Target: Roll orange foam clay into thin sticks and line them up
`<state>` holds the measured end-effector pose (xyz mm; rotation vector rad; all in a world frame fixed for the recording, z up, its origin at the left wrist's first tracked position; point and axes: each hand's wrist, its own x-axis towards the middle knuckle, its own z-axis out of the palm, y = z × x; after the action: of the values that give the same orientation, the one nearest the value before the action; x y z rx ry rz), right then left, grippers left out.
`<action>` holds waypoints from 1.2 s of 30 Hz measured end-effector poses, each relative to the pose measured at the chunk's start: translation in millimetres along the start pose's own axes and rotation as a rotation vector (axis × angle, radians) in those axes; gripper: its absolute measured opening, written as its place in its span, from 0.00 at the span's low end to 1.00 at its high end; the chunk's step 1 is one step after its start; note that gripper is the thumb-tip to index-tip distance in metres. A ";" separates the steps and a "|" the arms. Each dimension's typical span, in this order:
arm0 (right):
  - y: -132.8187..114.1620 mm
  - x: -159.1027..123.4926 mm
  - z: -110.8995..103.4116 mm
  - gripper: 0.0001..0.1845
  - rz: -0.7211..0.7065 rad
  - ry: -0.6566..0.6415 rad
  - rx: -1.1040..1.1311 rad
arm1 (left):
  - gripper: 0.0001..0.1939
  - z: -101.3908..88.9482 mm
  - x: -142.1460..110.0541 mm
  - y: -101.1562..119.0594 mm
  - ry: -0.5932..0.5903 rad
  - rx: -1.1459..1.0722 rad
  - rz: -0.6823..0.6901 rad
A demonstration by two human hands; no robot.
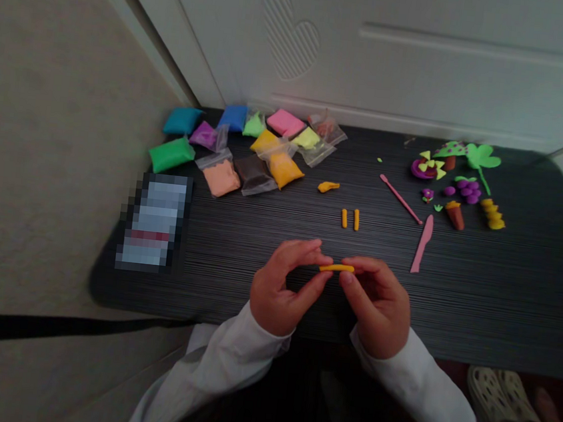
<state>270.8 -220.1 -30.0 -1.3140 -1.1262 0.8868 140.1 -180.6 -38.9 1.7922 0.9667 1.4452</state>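
Note:
Between my two hands is a thin orange clay roll (336,268), held level above the dark table's near side. My left hand (286,285) pinches its left end between thumb and fingers. At the other end, my right hand (379,305) grips it with thumb and forefinger. Two short orange clay sticks (350,219) lie side by side on the table just beyond my hands. Farther back rests a loose lump of orange clay (328,187). A pink modelling knife (423,245) and a slim pink modelling tool (401,199) lie to the right.
Several bags of coloured clay (260,168) crowd the table's back left. A blurred-out phone-like object (154,223) lies at the left edge. Small clay models, among them purple grapes (469,190) and a green clover shape (482,158), stand back right. A white panel (407,70) rises behind the table.

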 end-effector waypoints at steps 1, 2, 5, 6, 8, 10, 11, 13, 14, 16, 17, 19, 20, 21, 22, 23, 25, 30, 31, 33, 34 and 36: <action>-0.1 0.2 -0.2 0.10 -0.003 -0.004 -0.005 | 0.29 0.0 -0.1 -0.1 0.007 0.009 0.004; -0.1 0.4 -0.4 0.09 -0.006 -0.009 -0.011 | 0.29 0.0 -0.1 -0.1 0.012 0.017 0.006; -0.5 1.0 -0.7 0.09 -0.007 -0.025 -0.025 | 0.28 0.0 -0.2 -0.1 0.017 0.032 0.005; -0.6 1.1 -0.7 0.09 -0.007 -0.028 -0.027 | 0.27 0.0 -0.2 0.0 0.018 0.031 0.004; -0.8 1.0 -0.4 0.09 -0.007 -0.032 -0.031 | 0.27 0.1 -0.2 0.3 0.019 0.025 0.011; -0.9 0.5 -0.2 0.09 -0.003 -0.032 -0.035 | 0.27 0.2 -0.3 0.8 0.015 0.017 0.009; -0.8 0.2 -0.2 0.09 0.000 -0.032 -0.033 | 0.27 0.3 -0.4 1.1 0.010 0.015 0.006; -0.5 -0.3 -0.3 0.09 0.005 -0.042 -0.028 | 0.27 0.5 -0.8 1.4 -0.003 0.013 -0.002; -0.4 -0.4 -0.4 0.09 0.004 -0.049 -0.025 | 0.28 0.5 -1.0 1.5 -0.008 0.010 -0.004; -0.3 -0.5 -0.8 0.10 0.000 -0.067 -0.025 | 0.28 0.6 -1.3 1.4 -0.015 0.005 0.004; -0.2 -0.4 -0.9 0.10 -0.002 -0.074 -0.029 | 0.28 0.5 -1.4 1.3 -0.017 0.005 0.008; -0.1 -0.4 -1.1 0.10 -0.001 -0.071 -0.042 | 0.28 0.5 -1.5 1.4 -0.012 0.006 0.008; 0.1 -0.4 -1.2 0.11 0.000 -0.062 -0.049 | 0.28 0.6 -1.5 1.6 -0.006 0.003 0.006; 0.3 -0.4 -1.1 0.11 0.004 -0.050 -0.051 | 0.28 0.7 -1.5 1.8 -0.002 -0.002 0.000; 0.6 -0.4 -0.9 0.11 0.006 -0.037 -0.049 | 0.28 0.9 -1.5 2.1 0.003 -0.007 -0.006; 0.8 -0.5 -0.7 0.10 0.007 -0.024 -0.043 | 0.28 1.0 -1.4 2.4 0.004 -0.012 -0.010; 1.2 -0.6 -0.1 0.08 0.012 -0.012 -0.029 | 0.29 1.2 -1.3 2.8 -0.001 -0.015 -0.012; 1.5 -0.6 1.5 0.07 0.015 -0.027 -0.014 | 0.30 0.7 -0.9 1.9 -0.016 -0.014 0.006; 1.7 -0.6 1.7 0.07 0.012 -0.029 -0.014 | 0.30 0.5 -0.8 1.6 -0.022 -0.011 0.009; 1.9 -0.7 1.8 0.07 0.006 -0.028 -0.012 | 0.30 0.0 -0.6 1.3 -0.029 0.000 0.019; 2.0 -0.7 1.6 0.07 0.004 -0.029 -0.011 | 0.30 -0.3 -0.4 1.3 -0.030 0.003 0.024; 1.9 -0.8 1.4 0.08 0.004 -0.034 -0.011 | 0.30 -0.7 -0.1 1.6 -0.030 -0.004 0.030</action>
<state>269.5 -220.4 -32.1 -1.3156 -1.1565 0.9100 139.7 -181.6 -37.5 1.8280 0.9250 1.4335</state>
